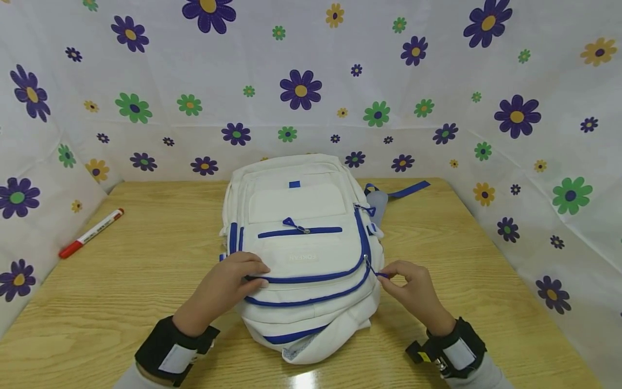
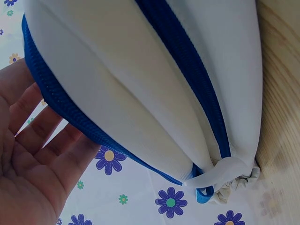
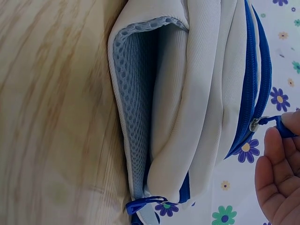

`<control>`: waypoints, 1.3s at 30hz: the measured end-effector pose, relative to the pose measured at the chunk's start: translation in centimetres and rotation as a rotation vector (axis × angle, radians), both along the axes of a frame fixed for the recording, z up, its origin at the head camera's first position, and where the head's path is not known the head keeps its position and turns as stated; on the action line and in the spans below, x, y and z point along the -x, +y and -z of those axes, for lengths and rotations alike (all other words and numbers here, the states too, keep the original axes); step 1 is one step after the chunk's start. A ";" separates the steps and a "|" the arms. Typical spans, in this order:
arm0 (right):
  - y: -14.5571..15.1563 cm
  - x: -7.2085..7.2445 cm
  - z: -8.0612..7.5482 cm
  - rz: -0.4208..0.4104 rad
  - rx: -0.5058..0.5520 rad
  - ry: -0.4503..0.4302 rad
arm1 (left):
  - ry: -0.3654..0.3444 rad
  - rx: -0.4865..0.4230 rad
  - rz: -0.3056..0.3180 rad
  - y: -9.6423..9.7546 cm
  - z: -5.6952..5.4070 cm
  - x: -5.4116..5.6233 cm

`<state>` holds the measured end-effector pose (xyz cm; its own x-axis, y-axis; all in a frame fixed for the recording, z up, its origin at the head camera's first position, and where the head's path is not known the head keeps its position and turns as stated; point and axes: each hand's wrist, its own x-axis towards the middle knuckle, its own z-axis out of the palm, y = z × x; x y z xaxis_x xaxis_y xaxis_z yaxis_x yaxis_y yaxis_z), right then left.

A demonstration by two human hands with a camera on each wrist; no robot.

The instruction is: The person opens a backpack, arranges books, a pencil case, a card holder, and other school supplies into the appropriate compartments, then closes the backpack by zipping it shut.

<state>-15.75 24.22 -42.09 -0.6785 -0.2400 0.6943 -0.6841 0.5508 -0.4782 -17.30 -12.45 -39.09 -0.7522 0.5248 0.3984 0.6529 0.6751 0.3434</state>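
Note:
A white backpack (image 1: pixel 301 205) with blue zippers lies front side up on the wooden table. At its right side, my right hand (image 1: pixel 413 286) pinches a blue zipper pull (image 1: pixel 381 274) between thumb and forefinger. The cord stretches from the metal slider (image 3: pixel 254 124) to those fingertips in the right wrist view. My left hand (image 1: pixel 233 286) rests on the front pocket's left part, its fingers spread against the blue zipper edge (image 2: pixel 61 103). Part of the left fingers is hidden behind that edge in the left wrist view.
A red-capped marker (image 1: pixel 91 233) lies on the table (image 1: pixel 160 259) at the left. A strap with blue webbing (image 1: pixel 410 189) sticks out at the backpack's upper right. Flower-printed cloth (image 1: pixel 311 54) hangs behind and along both sides. One mesh-lined side pocket (image 3: pixel 136 84) gapes.

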 end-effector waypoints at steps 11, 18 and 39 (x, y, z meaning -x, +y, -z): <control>-0.2 -0.2 0.1 -0.012 -0.001 0.015 | -0.005 -0.008 -0.001 0.0 -0.1 0.0; -0.6 -0.6 0.0 -0.056 0.028 0.005 | 0.003 -0.007 0.000 0.0 -0.1 0.0; -1.2 -1.2 0.1 -0.122 0.054 -0.016 | -0.002 0.005 -0.008 0.1 -0.1 -0.1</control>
